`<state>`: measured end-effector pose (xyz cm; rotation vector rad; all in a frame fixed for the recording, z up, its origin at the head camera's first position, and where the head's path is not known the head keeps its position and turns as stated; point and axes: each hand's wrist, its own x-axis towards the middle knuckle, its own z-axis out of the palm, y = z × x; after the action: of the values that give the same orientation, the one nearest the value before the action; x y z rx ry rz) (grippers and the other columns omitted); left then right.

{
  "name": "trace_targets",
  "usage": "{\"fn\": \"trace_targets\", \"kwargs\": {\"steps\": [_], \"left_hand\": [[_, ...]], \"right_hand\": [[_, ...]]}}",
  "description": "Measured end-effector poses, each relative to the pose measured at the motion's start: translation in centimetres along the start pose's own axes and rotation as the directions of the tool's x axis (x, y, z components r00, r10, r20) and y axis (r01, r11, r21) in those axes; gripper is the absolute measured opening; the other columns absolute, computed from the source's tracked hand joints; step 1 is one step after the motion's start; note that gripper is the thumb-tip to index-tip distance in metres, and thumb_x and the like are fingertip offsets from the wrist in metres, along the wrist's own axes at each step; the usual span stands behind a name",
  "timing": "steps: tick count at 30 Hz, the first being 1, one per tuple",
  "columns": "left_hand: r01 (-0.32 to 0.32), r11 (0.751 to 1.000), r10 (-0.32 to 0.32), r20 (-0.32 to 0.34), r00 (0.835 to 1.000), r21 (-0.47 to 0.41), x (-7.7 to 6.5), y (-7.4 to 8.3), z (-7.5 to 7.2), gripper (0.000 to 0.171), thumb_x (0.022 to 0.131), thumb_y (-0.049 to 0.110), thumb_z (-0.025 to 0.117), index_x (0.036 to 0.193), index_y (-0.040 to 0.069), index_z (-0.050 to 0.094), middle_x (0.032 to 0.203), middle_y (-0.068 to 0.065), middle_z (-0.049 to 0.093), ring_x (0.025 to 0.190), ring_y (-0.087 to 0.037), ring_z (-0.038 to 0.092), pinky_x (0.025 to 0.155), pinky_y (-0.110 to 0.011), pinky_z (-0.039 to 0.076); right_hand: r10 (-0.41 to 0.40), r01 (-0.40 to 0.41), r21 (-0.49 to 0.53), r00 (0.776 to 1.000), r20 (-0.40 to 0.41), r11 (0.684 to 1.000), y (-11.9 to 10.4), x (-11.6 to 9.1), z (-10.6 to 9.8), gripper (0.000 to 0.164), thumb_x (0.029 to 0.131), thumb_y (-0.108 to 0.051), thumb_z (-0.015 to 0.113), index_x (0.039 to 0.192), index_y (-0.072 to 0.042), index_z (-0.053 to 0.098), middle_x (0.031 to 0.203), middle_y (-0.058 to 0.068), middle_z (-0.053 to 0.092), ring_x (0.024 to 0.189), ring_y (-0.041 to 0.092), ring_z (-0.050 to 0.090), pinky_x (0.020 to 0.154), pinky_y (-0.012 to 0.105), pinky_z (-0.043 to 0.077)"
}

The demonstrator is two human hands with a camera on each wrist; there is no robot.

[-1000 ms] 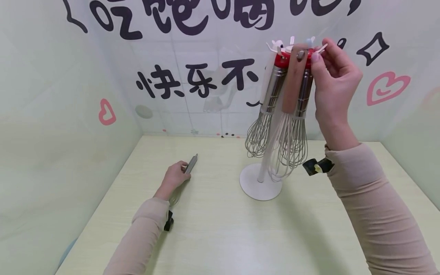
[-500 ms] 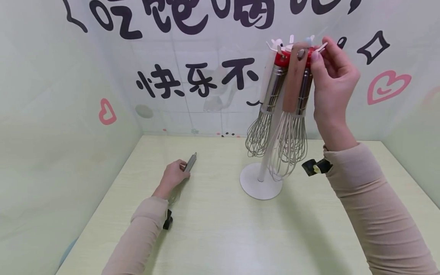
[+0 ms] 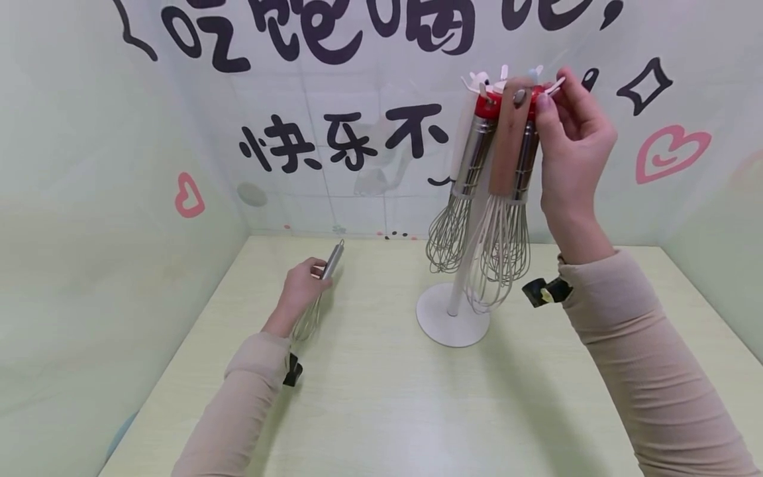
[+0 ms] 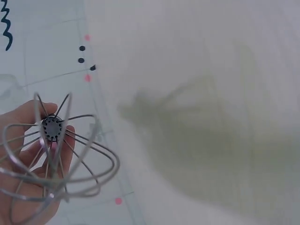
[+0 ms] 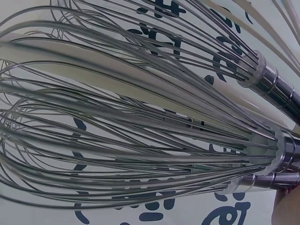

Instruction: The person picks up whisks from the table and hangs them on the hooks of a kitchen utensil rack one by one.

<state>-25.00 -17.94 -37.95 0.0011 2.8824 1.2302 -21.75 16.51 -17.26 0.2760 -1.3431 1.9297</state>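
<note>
My left hand point(image 3: 302, 286) grips a metal whisk point(image 3: 332, 262) by its grey handle, which points away while the wires trail toward my wrist. The left wrist view looks onto the wire loops of that whisk point(image 4: 52, 128), with fingers and thumb around the handle behind. My right hand point(image 3: 577, 142) is raised at the top of a white stand point(image 3: 456, 336), pinching a white hook point(image 3: 556, 85) between thumb and finger. Hanging whisks fill the right wrist view, the nearest a large wire whisk point(image 5: 154, 140); little of my right hand shows there.
On the stand hang a brown-handled whisk point(image 3: 507, 149) and steel whisks with red tops, one on the left point(image 3: 475, 159). The round base rests on the pale wooden table point(image 3: 369, 397). Behind rises a wall sheet point(image 3: 357, 212) with black writing and pink hearts.
My left hand has risen and moved away from me with the whisk, whose wires now show more. My right hand has shifted slightly left, still at the same hook.
</note>
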Motion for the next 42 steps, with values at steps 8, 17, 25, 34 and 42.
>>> {"fn": "trace_targets", "kwargs": {"steps": [8,17,25,34,42], "left_hand": [[-0.034,0.997,0.031,-0.039,0.999,-0.072,0.1,1.9,-1.0,0.044,0.089,0.011,0.059,0.131,0.000,0.051,0.120,-0.022,0.060,0.107,-0.035,0.063,0.078,-0.033,0.056],[-0.083,0.993,0.077,-0.074,0.994,-0.086,-0.2,3.9,-1.5,0.045,0.089,0.012,0.061,0.132,0.001,0.050,0.118,-0.020,0.061,0.104,-0.031,0.061,0.080,-0.034,0.057],[-0.116,0.988,0.107,-0.087,0.990,-0.100,-0.5,5.4,-1.7,0.045,0.089,0.012,0.061,0.132,0.002,0.051,0.118,-0.018,0.062,0.104,-0.031,0.062,0.080,-0.035,0.058],[-0.144,0.981,0.131,-0.104,0.986,-0.129,-0.9,6.6,-1.8,0.044,0.089,0.012,0.062,0.130,0.003,0.053,0.116,-0.017,0.062,0.103,-0.030,0.062,0.079,-0.034,0.058],[-0.166,0.972,0.147,-0.123,0.981,-0.163,-1.2,7.6,-1.7,0.042,0.088,0.011,0.062,0.129,0.003,0.055,0.115,-0.017,0.063,0.104,-0.030,0.063,0.079,-0.035,0.058]], "right_hand": [[0.018,-0.018,-0.009,1.000,-0.002,1.000,0.1,-0.1,0.0,0.041,0.086,-0.006,0.064,0.126,-0.004,0.061,0.107,0.004,0.065,0.097,0.014,0.059,0.090,0.017,0.053],[0.015,-0.015,0.009,1.000,-0.005,1.000,0.1,0.0,-0.1,0.040,0.086,-0.004,0.064,0.126,-0.003,0.061,0.104,0.004,0.065,0.095,0.014,0.058,0.088,0.016,0.053],[0.017,-0.017,0.006,1.000,-0.012,1.000,0.1,0.0,-0.1,0.040,0.085,-0.005,0.064,0.126,-0.004,0.062,0.105,0.004,0.065,0.095,0.014,0.058,0.089,0.016,0.053],[-0.032,0.032,-0.022,0.999,0.004,0.999,0.2,-0.1,-0.1,0.040,0.086,-0.006,0.064,0.125,-0.003,0.061,0.103,0.003,0.065,0.095,0.014,0.058,0.089,0.016,0.052],[-0.062,0.062,-0.036,0.998,0.011,0.997,0.1,-0.2,0.0,0.039,0.086,-0.008,0.064,0.125,-0.003,0.062,0.103,0.003,0.066,0.095,0.015,0.059,0.091,0.017,0.052]]}}
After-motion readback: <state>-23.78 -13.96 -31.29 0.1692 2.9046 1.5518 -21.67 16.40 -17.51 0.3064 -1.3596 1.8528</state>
